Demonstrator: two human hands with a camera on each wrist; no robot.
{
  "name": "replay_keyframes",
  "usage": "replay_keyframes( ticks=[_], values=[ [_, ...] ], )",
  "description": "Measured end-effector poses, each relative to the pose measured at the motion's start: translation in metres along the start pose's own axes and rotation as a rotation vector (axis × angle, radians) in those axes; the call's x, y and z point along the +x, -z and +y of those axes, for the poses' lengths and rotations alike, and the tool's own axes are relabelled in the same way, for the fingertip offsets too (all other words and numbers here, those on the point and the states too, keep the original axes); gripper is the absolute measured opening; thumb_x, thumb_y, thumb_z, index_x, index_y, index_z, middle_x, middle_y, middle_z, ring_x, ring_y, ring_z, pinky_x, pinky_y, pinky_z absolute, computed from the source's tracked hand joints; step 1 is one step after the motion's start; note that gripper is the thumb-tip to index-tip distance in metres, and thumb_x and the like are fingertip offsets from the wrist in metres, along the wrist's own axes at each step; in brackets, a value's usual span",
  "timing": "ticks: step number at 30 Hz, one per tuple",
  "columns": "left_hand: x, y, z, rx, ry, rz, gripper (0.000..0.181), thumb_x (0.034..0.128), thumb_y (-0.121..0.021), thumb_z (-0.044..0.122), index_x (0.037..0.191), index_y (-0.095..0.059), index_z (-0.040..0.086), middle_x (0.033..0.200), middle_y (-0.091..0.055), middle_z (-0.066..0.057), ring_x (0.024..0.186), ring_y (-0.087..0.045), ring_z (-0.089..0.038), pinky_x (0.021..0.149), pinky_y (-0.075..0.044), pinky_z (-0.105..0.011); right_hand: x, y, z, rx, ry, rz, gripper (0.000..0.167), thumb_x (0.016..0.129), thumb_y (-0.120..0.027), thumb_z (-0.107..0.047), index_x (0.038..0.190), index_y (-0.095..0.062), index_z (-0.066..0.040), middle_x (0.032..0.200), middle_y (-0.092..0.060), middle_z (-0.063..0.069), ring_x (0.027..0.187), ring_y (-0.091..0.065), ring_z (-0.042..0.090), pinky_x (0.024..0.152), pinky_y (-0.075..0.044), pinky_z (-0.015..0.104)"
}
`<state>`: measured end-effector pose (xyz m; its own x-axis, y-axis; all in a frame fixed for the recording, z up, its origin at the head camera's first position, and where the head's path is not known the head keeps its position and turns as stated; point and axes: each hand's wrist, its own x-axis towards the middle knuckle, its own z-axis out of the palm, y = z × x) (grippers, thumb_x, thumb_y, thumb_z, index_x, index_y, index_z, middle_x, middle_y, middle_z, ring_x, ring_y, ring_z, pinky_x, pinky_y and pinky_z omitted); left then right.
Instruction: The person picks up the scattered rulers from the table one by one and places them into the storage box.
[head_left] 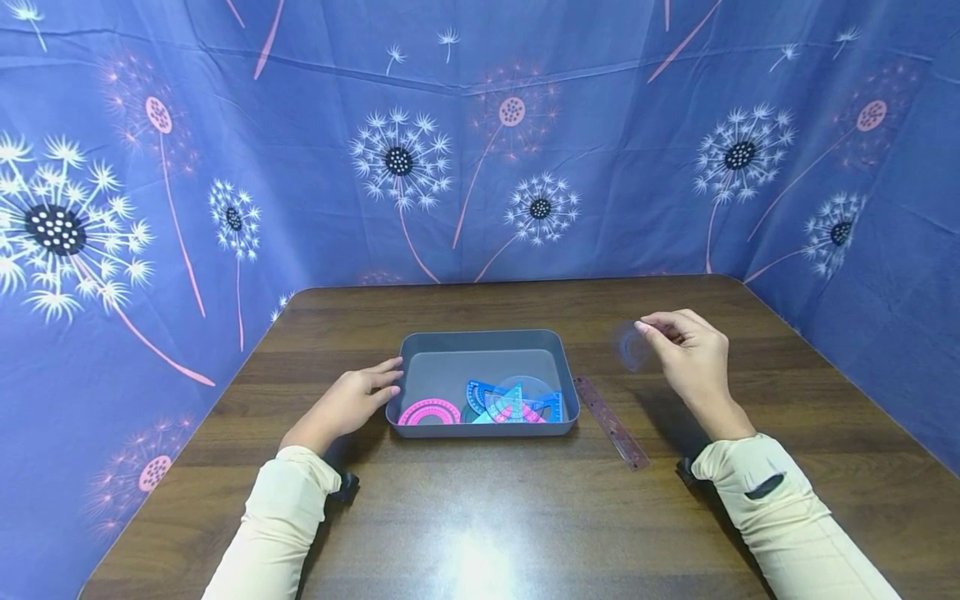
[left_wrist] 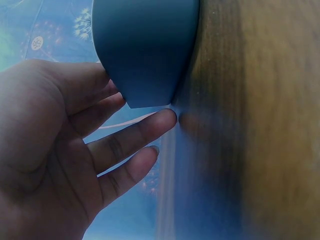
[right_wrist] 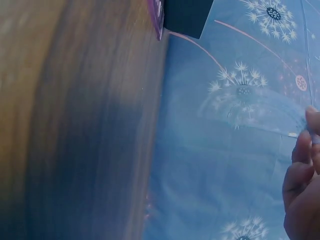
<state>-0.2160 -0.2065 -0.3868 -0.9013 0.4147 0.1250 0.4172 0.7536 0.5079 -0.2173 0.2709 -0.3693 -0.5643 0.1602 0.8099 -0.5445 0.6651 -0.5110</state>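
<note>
My right hand [head_left: 692, 357] is raised over the table's right side, pinching a clear, half-round protractor [head_left: 632, 348] between thumb and fingertips. In the right wrist view the same protractor [right_wrist: 250, 111] looks nearly see-through against the cloth. My left hand [head_left: 351, 405] touches the left end of a grey rectangular tray [head_left: 480, 431]; its fingers are spread and loosely straight at the tray's corner. Inside the tray lie a pink protractor [head_left: 430, 404] at the left and an overlapping pile of blue, pink and clear geometry pieces [head_left: 517, 404] at the right.
A purplish see-through ruler [head_left: 611, 423] lies slantwise on the wooden table [head_left: 480, 500], close to the tray's right end. Behind the table hangs a blue cloth [head_left: 630, 208] printed with dandelions. Dark wrist straps sit below both rolled cream sleeves.
</note>
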Motion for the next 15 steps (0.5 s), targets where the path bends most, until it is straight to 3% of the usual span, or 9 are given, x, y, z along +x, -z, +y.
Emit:
replay_keyframes(
  ticks=[7, 12, 15],
  values=[
    [-0.001, 0.0, -0.001, -0.012, 0.004, 0.003, 0.04, 0.1027, -0.057, 0.02, 0.138, -0.058, 0.002, 0.155, -0.043, -0.006, 0.14, -0.041, -0.034, 0.113, -0.033, -0.055, 0.001, -0.005, -0.013, 0.105, -0.093, -0.013, 0.006, 0.085, -0.076, 0.002, 0.09, -0.076, 0.003, 0.072, -0.067, 0.012, 0.054, -0.058, -0.002, 0.046, -0.04, 0.01],
    [0.0, -0.001, -0.001, -0.03, -0.005, 0.004, 0.04, 0.1026, -0.057, 0.019, 0.137, -0.058, 0.0, 0.155, -0.043, -0.007, 0.14, -0.041, -0.033, 0.113, -0.034, -0.054, -0.001, -0.011, -0.029, 0.195, -0.187, -0.121, 0.009, 0.09, -0.071, 0.002, 0.098, -0.073, 0.005, 0.072, -0.068, 0.017, 0.052, -0.059, -0.001, 0.038, -0.04, 0.016],
    [0.001, -0.001, -0.002, -0.031, -0.001, 0.008, 0.039, 0.1023, -0.058, 0.02, 0.137, -0.059, 0.001, 0.154, -0.043, -0.006, 0.14, -0.041, -0.033, 0.113, -0.034, -0.054, -0.002, -0.017, -0.038, 0.231, -0.187, -0.209, 0.011, 0.092, -0.07, -0.001, 0.101, -0.074, 0.001, 0.077, -0.068, 0.014, 0.054, -0.061, 0.003, 0.038, -0.041, 0.018]
  ],
)
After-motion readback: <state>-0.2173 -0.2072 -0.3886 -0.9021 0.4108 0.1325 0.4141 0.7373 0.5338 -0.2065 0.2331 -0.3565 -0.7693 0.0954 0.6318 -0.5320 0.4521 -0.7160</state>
